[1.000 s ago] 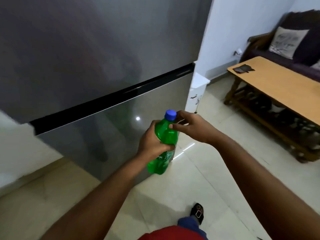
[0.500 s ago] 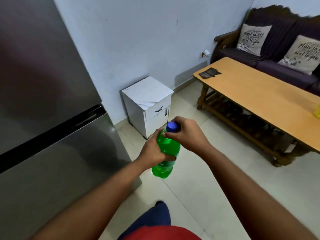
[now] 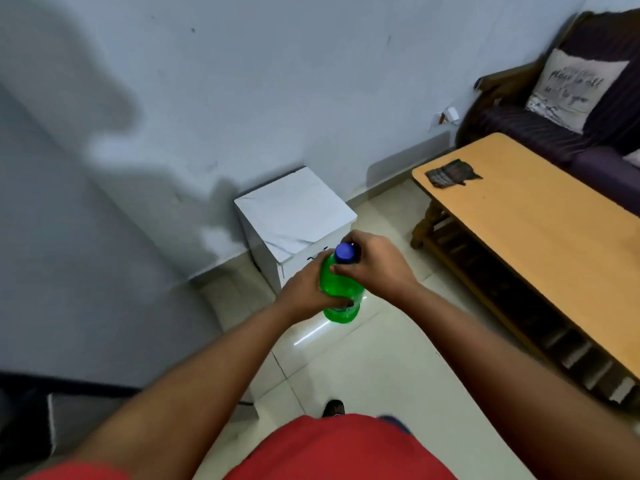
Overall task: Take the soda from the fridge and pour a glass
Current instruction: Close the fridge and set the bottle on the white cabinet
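Over pale floor tiles (image 3: 363, 368), left hand (image 3: 304, 292) grips the green bottle (image 3: 341, 289), right hand (image 3: 375, 265) pinches its blue cap (image 3: 344, 252); label unreadable.

One green soda bottle (image 3: 341, 292) with one blue cap (image 3: 345, 252), held by two hands. Behind the bottle stands one white cabinet (image 3: 294, 216). Right of the bottle are one wooden table (image 3: 540, 237), one dark sofa (image 3: 554, 129) and one printed cushion (image 3: 573, 88).
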